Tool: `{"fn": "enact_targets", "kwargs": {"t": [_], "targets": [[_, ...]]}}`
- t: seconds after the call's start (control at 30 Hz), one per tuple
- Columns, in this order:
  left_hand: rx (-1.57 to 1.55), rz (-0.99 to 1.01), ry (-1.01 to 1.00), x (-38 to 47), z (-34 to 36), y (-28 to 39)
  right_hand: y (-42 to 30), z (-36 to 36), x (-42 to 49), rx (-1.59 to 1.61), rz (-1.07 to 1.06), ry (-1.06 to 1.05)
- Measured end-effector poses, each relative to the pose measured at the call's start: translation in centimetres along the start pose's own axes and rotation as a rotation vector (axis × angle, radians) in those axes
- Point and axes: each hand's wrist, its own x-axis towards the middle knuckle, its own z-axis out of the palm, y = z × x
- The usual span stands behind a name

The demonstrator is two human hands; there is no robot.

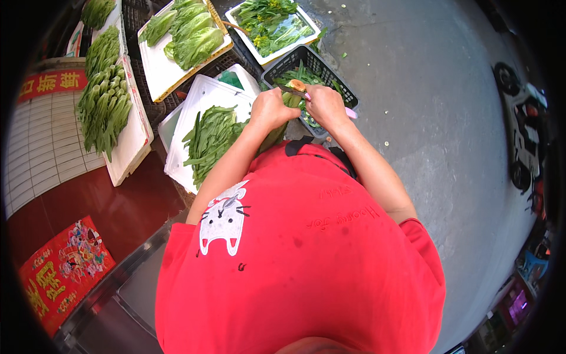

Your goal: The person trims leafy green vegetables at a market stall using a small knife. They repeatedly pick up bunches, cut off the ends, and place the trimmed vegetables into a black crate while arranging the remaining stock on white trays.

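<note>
My left hand (270,108) grips a leafy green vegetable stalk (292,98) near its top, with the brownish cut end (296,85) pointing away from me. In my right hand (325,104) is a knife with a pink handle (351,113); its dark blade (291,91) lies against the stalk just below the cut end. Under both hands stands a dark plastic crate (334,75) holding loose green leaves and trimmings (305,76). The stalk's lower leaves are partly hidden by my left forearm. More leafy greens (212,141) lie on a white foam board (181,150) at the left.
Beyond the crate, a white foam box (309,22) holds yellow-flowered greens (269,31). Lettuces (199,44) fill a tray at upper left, with bundled stalks (106,106) on another foam box (141,124). Scraps dot the grey floor (411,88); a scooter (526,132) stands far right.
</note>
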Motion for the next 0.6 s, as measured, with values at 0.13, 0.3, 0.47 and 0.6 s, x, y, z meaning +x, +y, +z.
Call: {"fn": "enact_targets", "kwargs": {"t": [0.13,0.3,0.47,0.6], "targets": [[-0.126,0.082,0.108,-1.8,0.0,0.1,4.5,2.2,-0.1,-0.021,0.268,-0.198],[-0.071,0.073,0.023,-1.6,-0.6,-0.7,7.6,1.0,-1.8,0.478,0.567,-0.357],[-0.093,0.148,-0.099,-0.3,-0.8,-0.7,2.0,1.2,1.5,0.828,-0.160,-0.255],[0.056,0.447,0.568,-1.2,-0.9,-0.7,1.0,-0.4,2.4,1.017,0.328,-0.142]]}}
